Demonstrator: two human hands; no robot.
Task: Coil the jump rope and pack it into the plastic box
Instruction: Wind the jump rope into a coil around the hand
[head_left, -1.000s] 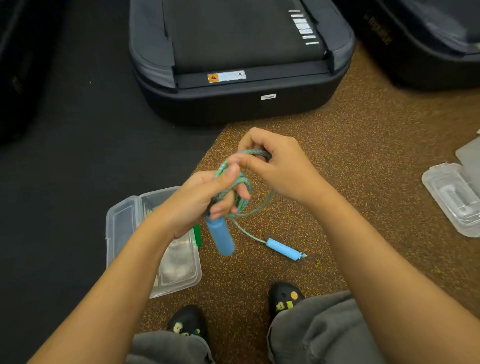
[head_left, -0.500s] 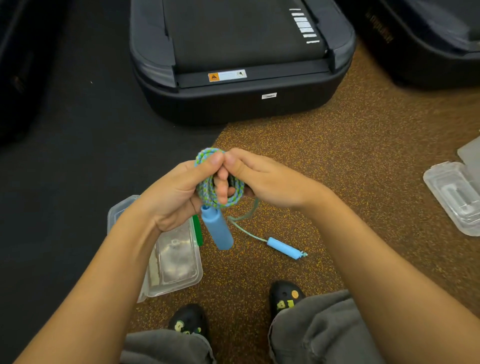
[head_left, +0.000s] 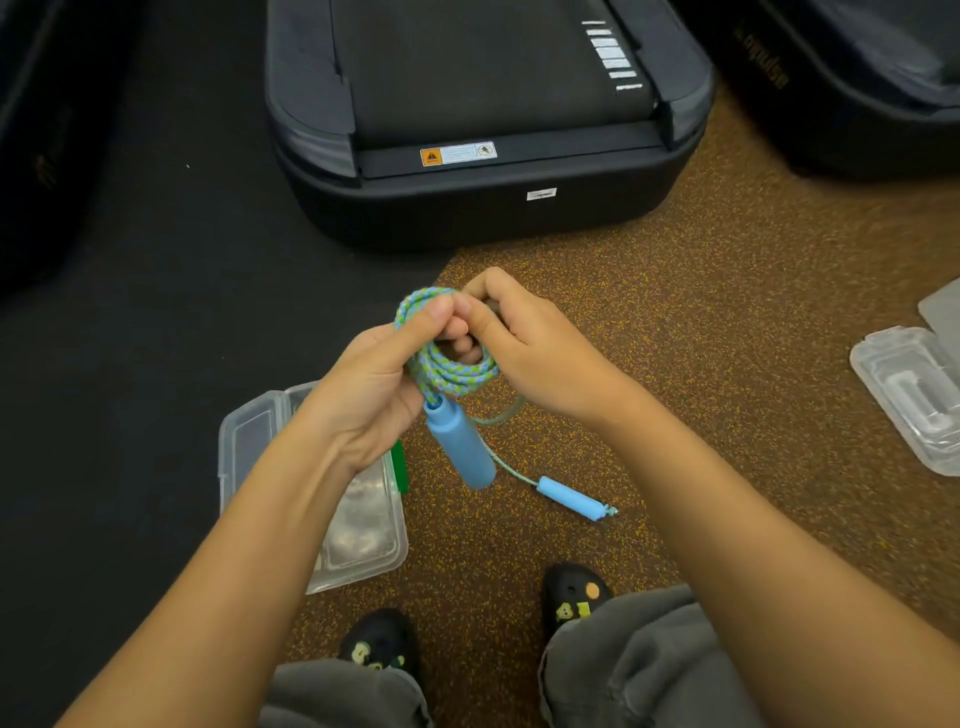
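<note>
- Both hands up in front of the person, close together, knuckles nearly touching
- Left hand (head_left: 382, 387) closed round the jump rope (head_left: 451, 371): thumb pressed on top of the blue-green coils, fingers curled through the middle of the loop
- Right hand (head_left: 535, 351) also closed on the coil from the other side, fingers bent in and pinching the top of the loops next to the left thumb
- Rope is wound in several tight turns betw. the two hands
- One blue handle (head_left: 460, 449) hangs down from the coil just below the left hand, tilted, off the floor
- A slack bit of rope runs from under the right hand down to the second handle (head_left: 571, 499), which lies on the speckled floor (head_left: 727, 312) below the hands, apart from both
- Clear plastic box (head_left: 249, 441) sits open on the floor under the left forearm, partly hidden by it; green strip at its near edge
- Another clear container (head_left: 914, 395) well off to the right of the right hand
- Treadmill (head_left: 488, 119) beyond the hands
- Dark shoes (head_left: 574, 597) and grey trousers below the arms
</note>
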